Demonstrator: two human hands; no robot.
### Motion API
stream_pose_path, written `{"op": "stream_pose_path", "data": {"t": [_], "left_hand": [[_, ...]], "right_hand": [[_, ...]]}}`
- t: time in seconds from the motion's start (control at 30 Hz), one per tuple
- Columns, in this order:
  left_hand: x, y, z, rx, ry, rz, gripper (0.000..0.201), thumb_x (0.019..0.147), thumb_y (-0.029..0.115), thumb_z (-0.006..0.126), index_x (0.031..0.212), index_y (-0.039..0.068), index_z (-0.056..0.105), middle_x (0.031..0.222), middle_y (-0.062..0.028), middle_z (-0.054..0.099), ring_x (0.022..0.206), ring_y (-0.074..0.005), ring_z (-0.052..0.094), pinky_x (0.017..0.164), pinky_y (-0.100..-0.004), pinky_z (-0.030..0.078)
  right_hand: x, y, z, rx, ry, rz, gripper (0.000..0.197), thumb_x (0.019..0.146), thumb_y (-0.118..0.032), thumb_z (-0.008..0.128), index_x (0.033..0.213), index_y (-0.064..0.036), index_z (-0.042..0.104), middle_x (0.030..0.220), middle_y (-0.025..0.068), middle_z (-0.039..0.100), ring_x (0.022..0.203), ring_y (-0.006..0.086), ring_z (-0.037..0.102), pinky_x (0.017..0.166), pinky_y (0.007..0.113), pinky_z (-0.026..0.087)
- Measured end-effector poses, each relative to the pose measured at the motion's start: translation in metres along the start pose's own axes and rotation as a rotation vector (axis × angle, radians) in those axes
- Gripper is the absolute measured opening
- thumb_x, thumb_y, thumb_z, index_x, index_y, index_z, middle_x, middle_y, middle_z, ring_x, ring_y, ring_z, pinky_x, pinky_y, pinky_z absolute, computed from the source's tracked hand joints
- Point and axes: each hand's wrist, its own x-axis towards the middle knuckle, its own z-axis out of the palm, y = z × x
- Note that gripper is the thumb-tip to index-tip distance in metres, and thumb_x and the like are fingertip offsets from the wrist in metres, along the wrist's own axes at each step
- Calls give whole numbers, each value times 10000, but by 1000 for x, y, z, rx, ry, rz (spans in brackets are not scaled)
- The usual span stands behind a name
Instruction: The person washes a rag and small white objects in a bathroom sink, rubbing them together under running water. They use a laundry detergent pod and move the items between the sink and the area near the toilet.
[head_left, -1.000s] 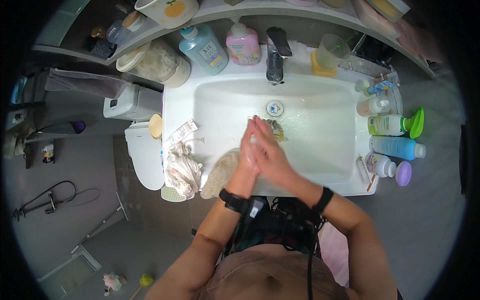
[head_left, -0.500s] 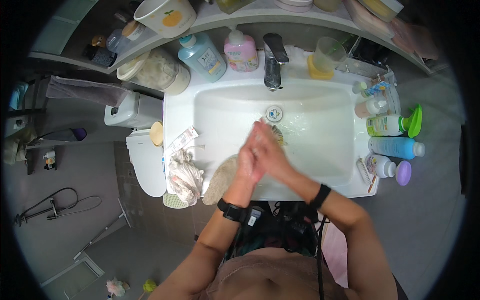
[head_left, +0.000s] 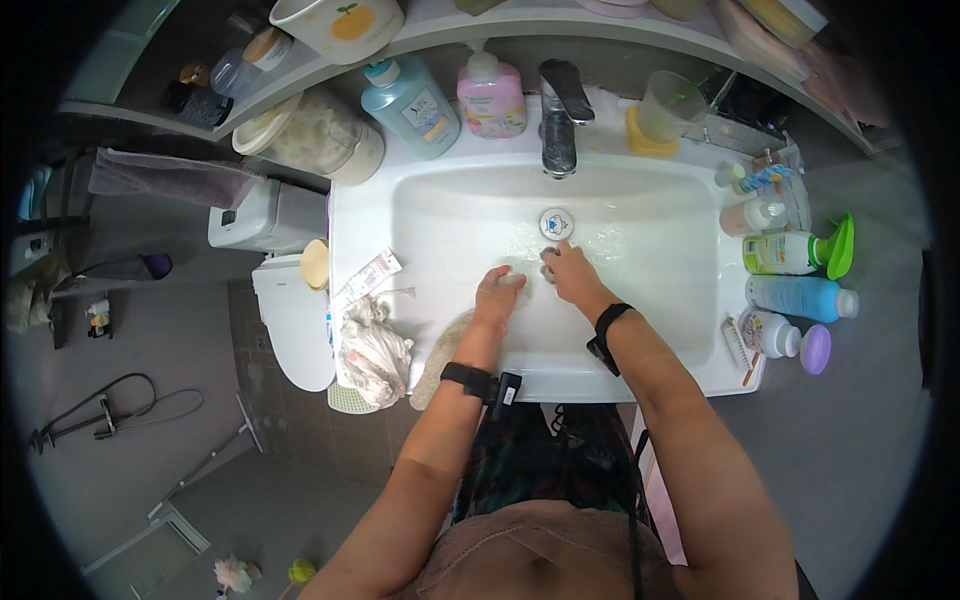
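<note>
Both of my hands are low inside the white washbasin [head_left: 640, 345], apart from each other. My left hand [head_left: 496, 296] is over the left-centre of the bowl, its fingers spread; a pale patch beside them could be foam or water. My right hand [head_left: 575, 275] reaches just below the round drain plug [head_left: 556, 224], its fingers curled round a small dark grey thing whose kind is hard to make out. Behind the bowl stands the metal faucet [head_left: 558, 125]. Wet streaks shine on the basin floor.
A blue pump bottle [head_left: 412, 108] and a pink pump bottle [head_left: 492, 100] stand behind the basin. On the left rim lie a crumpled white cloth [head_left: 372, 352] and a tube [head_left: 370, 276]. Along the right rim are a green-capped bottle [head_left: 785, 254], a blue bottle [head_left: 800, 298] and a brush [head_left: 737, 343].
My hands were pressed together over the basin; now they have parted. The left stays at the left, the right has moved right, its fingers near the plug. The view has shifted slightly.
</note>
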Motion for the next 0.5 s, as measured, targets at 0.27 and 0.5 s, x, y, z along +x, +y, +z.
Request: {"op": "stream_pose_path", "data": {"t": [0.27, 0.5], "left_hand": [[-40, 43, 14, -750, -229, -176, 689, 1323, 508, 797, 1870, 101, 700, 1970, -199, 604, 1779, -417, 624, 1439, -558, 577], [-90, 83, 53, -841, -475, -134, 600, 1414, 468, 584, 1886, 102, 641, 1875, -109, 732, 1659, -347, 739, 1394, -561, 627]], "right_hand": [[-64, -109, -17, 501, 144, -172, 451, 1092, -275, 918, 1439, -28, 770, 1456, 318, 729, 1438, 547, 682, 1287, 643, 569], [-55, -89, -39, 468, 385, -56, 655, 1221, -239, 794, 1806, 15, 646, 1982, 362, 483, 1884, 608, 366, 1575, 653, 294]]}}
